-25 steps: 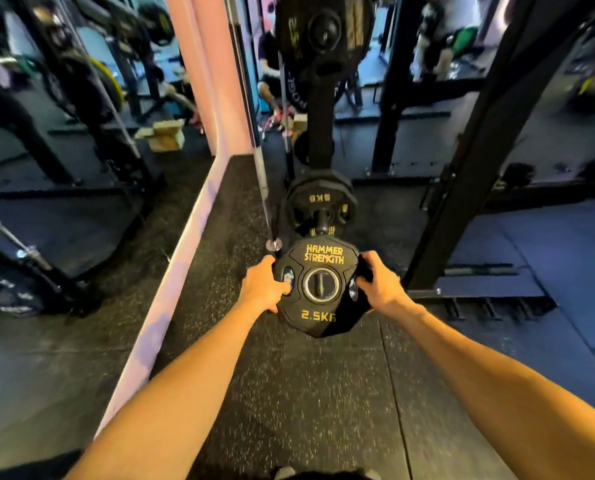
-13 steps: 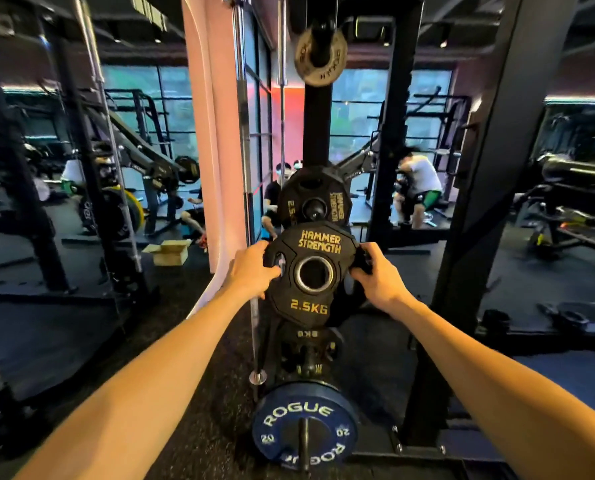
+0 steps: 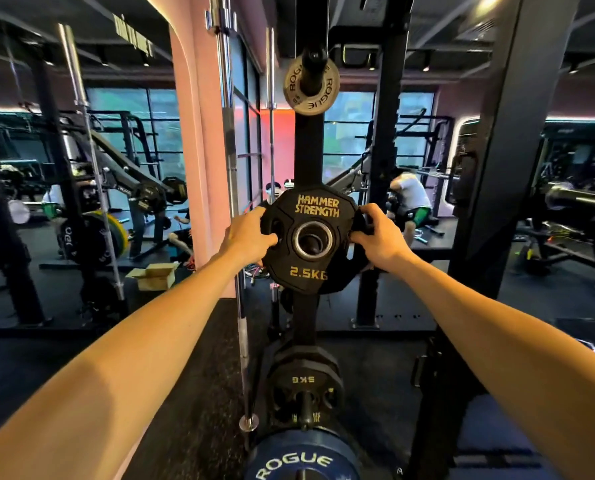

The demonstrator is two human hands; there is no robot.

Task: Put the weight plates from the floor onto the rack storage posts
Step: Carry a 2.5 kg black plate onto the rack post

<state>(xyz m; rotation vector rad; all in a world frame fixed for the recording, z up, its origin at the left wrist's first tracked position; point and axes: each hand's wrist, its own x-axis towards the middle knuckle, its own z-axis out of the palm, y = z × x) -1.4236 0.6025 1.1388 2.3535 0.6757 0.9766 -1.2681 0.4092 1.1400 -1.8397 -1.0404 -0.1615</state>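
I hold a black 2.5 kg weight plate (image 3: 310,271) lettered "Hammer Strength" upright at chest height, in front of the black rack upright (image 3: 309,150). My left hand (image 3: 249,237) grips its left edge and my right hand (image 3: 377,239) grips its right edge. The dark end of a storage post (image 3: 310,241) shows through the plate's steel-ringed centre hole. Another black plate sits right behind it, mostly hidden. Higher on the upright hangs a small grey Rogue plate (image 3: 311,86). Lower down are a black 5 kg plate (image 3: 303,386) and a blue Rogue plate (image 3: 298,460).
Two barbells (image 3: 235,202) stand upright just left of the rack, beside a pink column (image 3: 199,168). A thick black rack post (image 3: 504,150) rises at the right. A cardboard box (image 3: 154,277) lies on the floor at left. People exercise among machines in the background.
I have lifted the 2.5 kg plate from near the floor to chest height and brought it up to the storage post. My view has tilted upward with it.
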